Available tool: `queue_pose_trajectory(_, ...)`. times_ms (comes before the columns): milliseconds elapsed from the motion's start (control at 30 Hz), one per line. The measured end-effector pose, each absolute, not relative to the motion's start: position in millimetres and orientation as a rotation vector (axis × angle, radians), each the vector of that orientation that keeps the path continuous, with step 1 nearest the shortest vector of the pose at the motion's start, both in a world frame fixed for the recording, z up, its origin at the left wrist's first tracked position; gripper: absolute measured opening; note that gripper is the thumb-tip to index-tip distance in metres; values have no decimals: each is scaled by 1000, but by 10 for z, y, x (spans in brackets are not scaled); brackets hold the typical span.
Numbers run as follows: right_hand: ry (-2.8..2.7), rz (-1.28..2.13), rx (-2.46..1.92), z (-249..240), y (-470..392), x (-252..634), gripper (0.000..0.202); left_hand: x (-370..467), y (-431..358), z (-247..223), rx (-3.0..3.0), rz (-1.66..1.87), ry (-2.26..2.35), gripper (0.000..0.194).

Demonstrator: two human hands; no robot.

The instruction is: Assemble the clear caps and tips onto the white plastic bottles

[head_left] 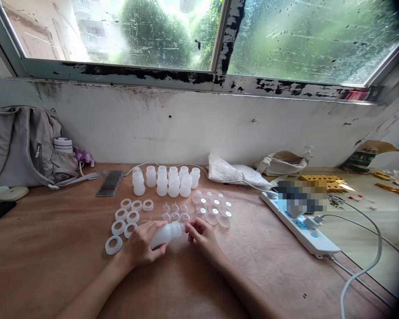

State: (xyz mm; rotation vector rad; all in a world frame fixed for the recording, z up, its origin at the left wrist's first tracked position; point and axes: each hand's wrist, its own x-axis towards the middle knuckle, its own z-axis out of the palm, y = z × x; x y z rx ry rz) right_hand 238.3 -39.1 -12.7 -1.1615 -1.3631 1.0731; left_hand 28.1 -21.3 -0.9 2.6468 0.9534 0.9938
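Observation:
My left hand (pixel 140 243) is wrapped round a frosted white baby bottle (pixel 162 235), tilted on its side with its threaded neck toward the right. At the bottle's mouth is a clear teat (pixel 182 227), and the fingertips of my right hand (pixel 200 235) pinch it. Beside my left hand lie several white screw rings (pixel 113 244). Just beyond the bottle several clear teats (pixel 174 207) stand in rows. Thin clear discs (pixel 212 219), some with small white centres, lie past my right hand.
Several open frosted bottles (pixel 173 185) stand at the back, with one capped bottle (pixel 138 182) at their left. A white padded packet (pixel 236 172) lies by the wall. On the right are a power strip (pixel 299 228) and its looping cables; a grey backpack (pixel 20 146) sits at left.

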Motion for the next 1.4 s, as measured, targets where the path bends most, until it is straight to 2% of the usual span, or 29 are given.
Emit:
queue_pose_trajectory(800, -1552, 825, -1269, -176, -369, 2390, 45, 290, -242, -17, 2666, 916, 851, 50)
queue_pose_trajectory(1000, -1636, 797, -1259, -149, -391, 2392, 35, 285, -225, -22, 2654, 895, 859, 50)
queue_pose_trajectory(1133, -1671, 824, -1221, -120, -407, 2397, 29, 279, -223, -31, 2652, 869, 857, 50)
queue_pose_trajectory(1400, -1596, 985, -1220, -99, -404, 2387, 44, 289, -247, -35, 2660, 871, 841, 52)
